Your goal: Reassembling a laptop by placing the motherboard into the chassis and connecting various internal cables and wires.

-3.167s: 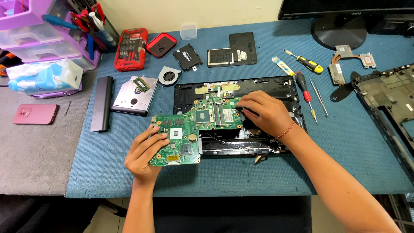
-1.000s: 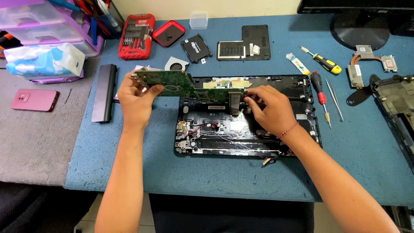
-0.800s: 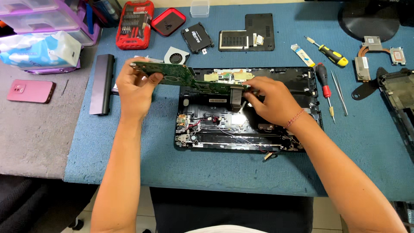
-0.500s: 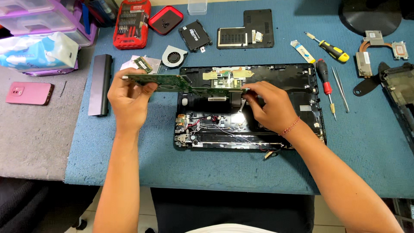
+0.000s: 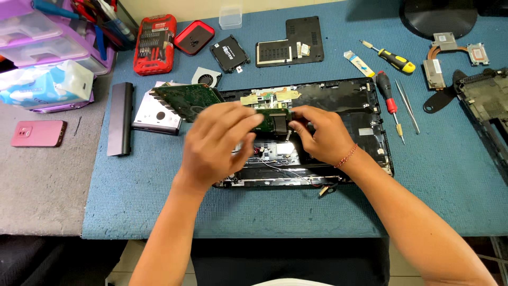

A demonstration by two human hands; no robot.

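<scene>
left hand (image 5: 217,140) slid from board's 9 o'clock end to centre | both closed on green motherboard (image 5: 188,98) | right hand (image 5: 320,135) pinching 3 o'clock end | board clear of laptop base (image 5: 365,106)

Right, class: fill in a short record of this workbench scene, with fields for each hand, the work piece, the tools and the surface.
left hand: over the green board, fingers at its near edge
right hand: pinching a dark part on the board's right end
work piece: open black laptop base
tools: red screwdriver, yellow screwdriver, tweezers
surface: blue mat
</scene>
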